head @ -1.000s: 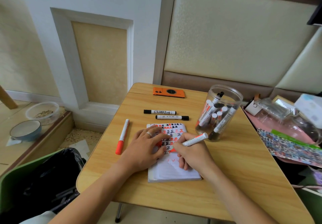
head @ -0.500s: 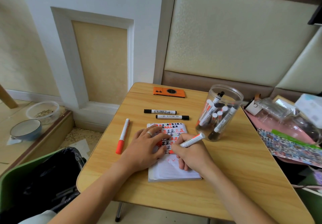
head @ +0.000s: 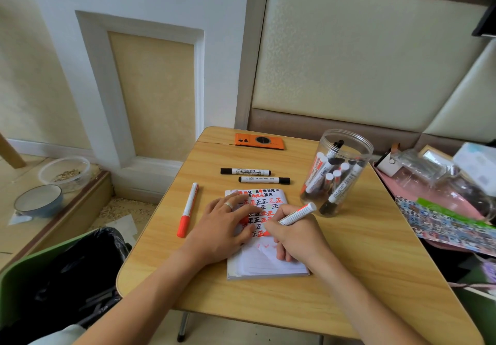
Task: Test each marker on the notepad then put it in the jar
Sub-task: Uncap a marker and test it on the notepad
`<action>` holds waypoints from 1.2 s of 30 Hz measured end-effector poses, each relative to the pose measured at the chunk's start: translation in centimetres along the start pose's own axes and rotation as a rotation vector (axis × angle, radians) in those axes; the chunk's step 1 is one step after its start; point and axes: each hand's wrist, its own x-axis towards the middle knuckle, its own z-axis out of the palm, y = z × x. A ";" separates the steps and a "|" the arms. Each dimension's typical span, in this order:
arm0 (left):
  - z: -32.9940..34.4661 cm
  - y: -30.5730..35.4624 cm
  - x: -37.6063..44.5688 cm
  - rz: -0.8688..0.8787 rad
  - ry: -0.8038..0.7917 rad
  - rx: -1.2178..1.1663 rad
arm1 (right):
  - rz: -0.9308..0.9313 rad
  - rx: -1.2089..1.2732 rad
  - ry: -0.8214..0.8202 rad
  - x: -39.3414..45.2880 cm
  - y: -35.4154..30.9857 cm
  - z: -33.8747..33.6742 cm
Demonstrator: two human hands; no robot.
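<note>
Gripping a white marker in my right hand, fingers curled round its barrel, I hold its tip down on the notepad, the back end slanting up toward the jar. The tip itself is hidden behind my fingers. My left hand lies flat on the pad's left half, fingers straight and spread, a ring on one of them. Rows of red and black characters fill the upper part of the page; the lower part is mostly blank, with faint red strokes. The clear plastic jar stands just beyond my right hand, near the pad's far right corner, with several capped markers leaning inside it. Two black-capped markers lie side by side on the wooden table beyond the pad. A red-capped marker lies to the left of my left hand. An orange phone rests at the table's far edge. A black bin bag sits on the floor at left, and two bowls stand on a low ledge beyond it.
</note>
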 end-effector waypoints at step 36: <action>-2.3 1.7 -1.3 0.251 0.208 -0.291 | -0.118 0.390 -0.175 -0.4 -0.6 0.3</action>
